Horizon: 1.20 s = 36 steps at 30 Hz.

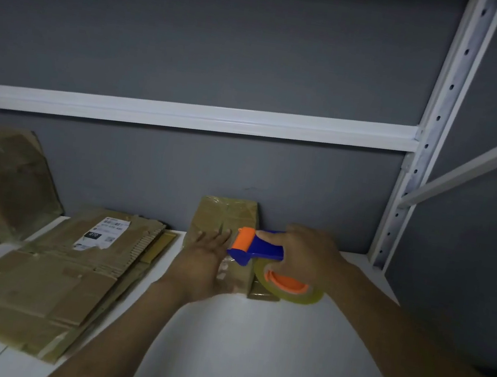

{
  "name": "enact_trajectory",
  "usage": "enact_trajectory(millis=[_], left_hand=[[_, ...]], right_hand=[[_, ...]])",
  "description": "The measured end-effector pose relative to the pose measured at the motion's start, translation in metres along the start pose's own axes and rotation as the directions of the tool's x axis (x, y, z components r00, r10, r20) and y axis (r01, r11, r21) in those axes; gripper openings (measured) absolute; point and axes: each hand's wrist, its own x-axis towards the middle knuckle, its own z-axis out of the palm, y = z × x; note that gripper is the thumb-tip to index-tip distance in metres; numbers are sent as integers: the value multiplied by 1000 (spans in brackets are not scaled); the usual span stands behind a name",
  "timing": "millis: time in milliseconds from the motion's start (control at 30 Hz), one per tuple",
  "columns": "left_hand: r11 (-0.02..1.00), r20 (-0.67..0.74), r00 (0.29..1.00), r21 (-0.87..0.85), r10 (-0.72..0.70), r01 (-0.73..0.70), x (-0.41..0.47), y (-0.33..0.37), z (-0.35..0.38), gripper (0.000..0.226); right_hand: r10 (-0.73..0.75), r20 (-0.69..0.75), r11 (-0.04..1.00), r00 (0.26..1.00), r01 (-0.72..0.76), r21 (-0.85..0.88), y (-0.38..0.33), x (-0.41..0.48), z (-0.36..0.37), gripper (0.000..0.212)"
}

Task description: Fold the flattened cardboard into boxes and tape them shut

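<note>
A small brown cardboard box (224, 217), wrapped in clear tape, stands on the white shelf (250, 348) against the grey wall. My left hand (201, 264) lies flat on its top with the fingers straight. My right hand (304, 257) grips a blue and orange tape dispenser (258, 247) with a clear tape roll (290, 288), held over the right part of the box. The dispenser's orange roller end sits next to my left fingertips. A stack of flattened cardboard (69, 275) lies to the left on the shelf.
Another folded, taped box (1, 185) stands at the far left by the wall. A white shelf rail (187, 114) runs across the wall, and a perforated upright post (430, 134) rises at the right. Bare shelf lies in front of the box.
</note>
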Motion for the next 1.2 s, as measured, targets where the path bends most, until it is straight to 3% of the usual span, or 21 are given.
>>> enact_trajectory(millis=[100,200,367,533,700,867,933,1000,1033,1133,1200], left_hand=[[996,-105,992,-39,74,-78,-1,-5,11,106],[996,-119,989,11,85,-85,0,-19,18,96],[998,-100,993,9,55,-54,3,-18,20,97],[997,-128,990,50,58,-52,7,-15,24,89],[999,-103,994,41,37,-33,10,-14,29,89],[999,-80,997,37,22,-19,8,-14,29,95],[999,-62,998,36,29,-27,8,-13,22,109],[1000,-2,1000,-18,-7,7,9,-11,6,119],[999,16,999,-40,-29,30,11,-9,-2,115],[998,12,998,-6,-58,58,17,-10,-14,112],[995,89,994,77,-68,61,22,-13,-12,122]], right_hand=[[8,74,999,997,-11,39,14,-5,-1,73],[-8,159,997,987,-3,72,32,-19,2,76],[16,170,1000,985,-12,-25,67,-56,-1,69],[23,202,996,979,-6,-84,44,-52,28,67],[20,137,997,990,-9,-81,27,-38,40,60],[151,195,988,969,-144,-50,22,-16,45,44],[193,212,976,958,-209,57,31,-18,43,44],[298,274,904,914,-362,226,48,-29,45,50],[352,321,813,879,-457,360,56,-36,47,50],[396,476,357,785,-609,708,70,-55,54,29],[394,529,179,751,-628,758,71,-66,61,21]])
